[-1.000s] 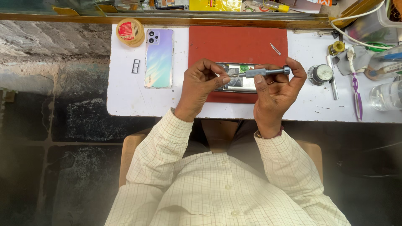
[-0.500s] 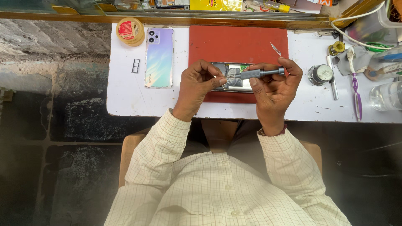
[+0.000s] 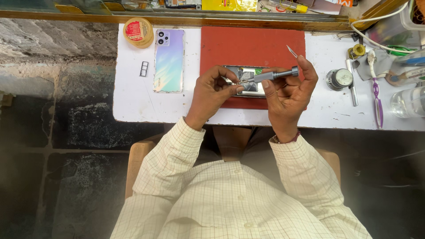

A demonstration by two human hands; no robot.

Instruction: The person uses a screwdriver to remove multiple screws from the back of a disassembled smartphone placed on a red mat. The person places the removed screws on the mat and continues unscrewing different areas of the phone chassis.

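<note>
The right hand (image 3: 287, 90) pinches a thin grey screwdriver (image 3: 274, 75), fingers closed on it. The left hand (image 3: 212, 90) pinches w/ curled fingers at its tip, over the open phone (image 3: 248, 84) on the red mat (image 3: 252, 46). The phone probably breaks easily (hold its edges).

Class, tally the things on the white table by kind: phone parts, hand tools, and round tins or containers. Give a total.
Phone parts: 3 – opened phone, back cover, card tray
Hand tools: 3 – screwdriver, tweezers, toothbrush
Round tins: 2 – paste tin, metal tin
Total: 8
</note>
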